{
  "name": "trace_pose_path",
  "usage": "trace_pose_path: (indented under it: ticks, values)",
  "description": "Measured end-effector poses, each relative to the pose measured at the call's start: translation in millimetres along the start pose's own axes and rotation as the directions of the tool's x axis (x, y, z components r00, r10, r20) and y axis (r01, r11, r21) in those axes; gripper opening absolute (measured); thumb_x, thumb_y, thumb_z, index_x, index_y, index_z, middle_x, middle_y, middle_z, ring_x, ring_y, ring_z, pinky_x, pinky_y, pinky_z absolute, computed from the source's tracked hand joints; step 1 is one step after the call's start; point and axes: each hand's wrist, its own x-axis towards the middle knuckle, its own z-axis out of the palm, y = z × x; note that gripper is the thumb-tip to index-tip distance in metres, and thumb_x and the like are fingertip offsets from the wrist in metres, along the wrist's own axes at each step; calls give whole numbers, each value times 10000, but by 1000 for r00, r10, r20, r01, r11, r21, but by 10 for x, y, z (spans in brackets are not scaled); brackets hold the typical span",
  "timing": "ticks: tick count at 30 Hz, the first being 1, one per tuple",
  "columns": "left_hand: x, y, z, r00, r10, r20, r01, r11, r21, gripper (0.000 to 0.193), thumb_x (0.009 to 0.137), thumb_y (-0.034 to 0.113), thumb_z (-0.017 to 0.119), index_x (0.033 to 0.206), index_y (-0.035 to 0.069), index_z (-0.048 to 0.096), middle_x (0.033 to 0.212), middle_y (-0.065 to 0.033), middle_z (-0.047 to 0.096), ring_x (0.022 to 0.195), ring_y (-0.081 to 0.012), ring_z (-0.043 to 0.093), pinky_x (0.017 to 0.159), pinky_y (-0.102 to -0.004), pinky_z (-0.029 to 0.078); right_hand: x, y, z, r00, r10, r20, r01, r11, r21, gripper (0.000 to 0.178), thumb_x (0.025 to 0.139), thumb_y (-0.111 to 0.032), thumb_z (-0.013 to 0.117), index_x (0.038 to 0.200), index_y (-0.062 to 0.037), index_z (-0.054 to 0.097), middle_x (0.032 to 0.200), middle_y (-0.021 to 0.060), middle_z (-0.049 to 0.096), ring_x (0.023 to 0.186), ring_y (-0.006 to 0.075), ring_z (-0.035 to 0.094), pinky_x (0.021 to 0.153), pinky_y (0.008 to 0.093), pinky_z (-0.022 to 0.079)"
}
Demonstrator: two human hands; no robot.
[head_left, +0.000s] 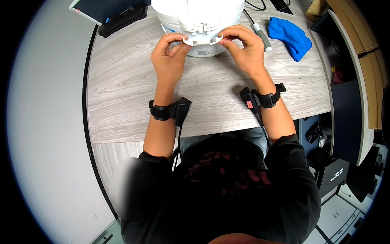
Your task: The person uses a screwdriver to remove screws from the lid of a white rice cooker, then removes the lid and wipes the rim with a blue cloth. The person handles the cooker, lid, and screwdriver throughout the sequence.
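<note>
A rounded white plastic appliance point(170, 14) stands at the far edge of the table, its top cut off by the picture's edge. On its near side is a hinge-like bracket point(200, 27). Just below that bracket, a curved white plastic piece point(206, 42) with small notches is held level between both hands. My left hand point(170, 59) pinches its left end between thumb and fingers. At the right end, my right hand point(248, 49) does the same. Whether the piece is attached to the appliance I cannot tell.
Right of the appliance lie a screwdriver point(261, 37) with a grey and white handle and a crumpled blue cloth point(289, 37). A monitor on a black base point(124, 22) stands at the far left. Shelving point(347, 61) with cardboard boxes point(370, 87) borders the table's right side.
</note>
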Motion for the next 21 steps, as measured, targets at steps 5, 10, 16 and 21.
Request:
trace_pose_path:
  ticks: [5,10,16,21]
  values:
    - [2,-3,-53,1000,19,24,-20,998,56,259,830,-175,669,1026,-9,632,1090,-105,630,1065,-176,626,897,-307,601,-43,0,-57,991,24,131,-23,1000,-13,188,786,90,739,950,-1,723,985,70,715,870,154,672,780,271,546]
    - [-3,-23,-123,996,54,66,-59,995,82,269,808,-194,659,1000,-8,635,1067,-100,623,1043,-180,633,906,-320,594,-46,-43,-52,985,-52,164,48,999,26,157,771,66,761,906,-4,722,940,70,715,827,164,671,723,276,540]
    - [-19,42,-73,995,18,98,-27,995,91,280,800,-191,668,1016,-15,643,1072,-104,636,1017,-168,646,872,-304,595,-78,-109,-145,990,14,143,-20,999,45,164,782,25,782,933,-8,728,902,63,712,790,143,666,702,265,532]
    - [-94,227,135,969,-205,136,190,975,116,362,814,-144,706,1142,-44,591,1106,-122,622,975,-169,648,847,-284,590,-170,-210,-486,961,198,193,-215,974,74,165,832,-16,780,990,-28,734,903,19,706,819,93,632,800,258,520]
